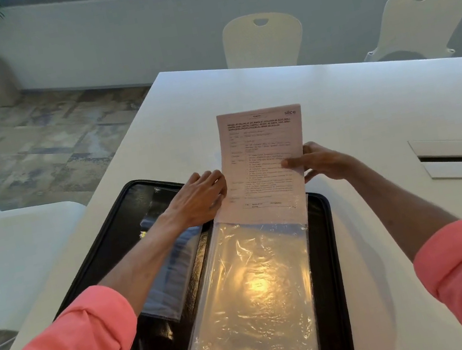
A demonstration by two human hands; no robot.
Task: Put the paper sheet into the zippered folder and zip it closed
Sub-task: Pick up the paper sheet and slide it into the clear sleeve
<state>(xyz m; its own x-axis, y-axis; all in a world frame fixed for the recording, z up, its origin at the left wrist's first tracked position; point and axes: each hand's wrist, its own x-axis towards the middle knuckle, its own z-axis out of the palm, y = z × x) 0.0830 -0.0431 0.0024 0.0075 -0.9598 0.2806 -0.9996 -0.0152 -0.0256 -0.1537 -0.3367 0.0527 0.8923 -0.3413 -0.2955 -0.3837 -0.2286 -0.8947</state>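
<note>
The right fingers [292, 161] pinch the paper sheet [262, 150] by its right edge; the left fingers [208, 178] rest at its left edge, grip unclear. Its lower end is in the sleeve [254, 294] of the open folder [326, 250]. Best slide it down evenly.

Blurred print, hidden fingers
Print on the paper sheet [263, 153] is unreadable; fingers of the right hand [323, 163] lie behind it; the zippered folder [326, 250] is cropped at the bottom edge.

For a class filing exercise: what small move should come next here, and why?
Probably slide the paper sheet down into the clear sleeve: the right hand pinches it, the left hand touches its edge, its bottom is just at the sleeve mouth, and the zippered folder lies open.
</note>
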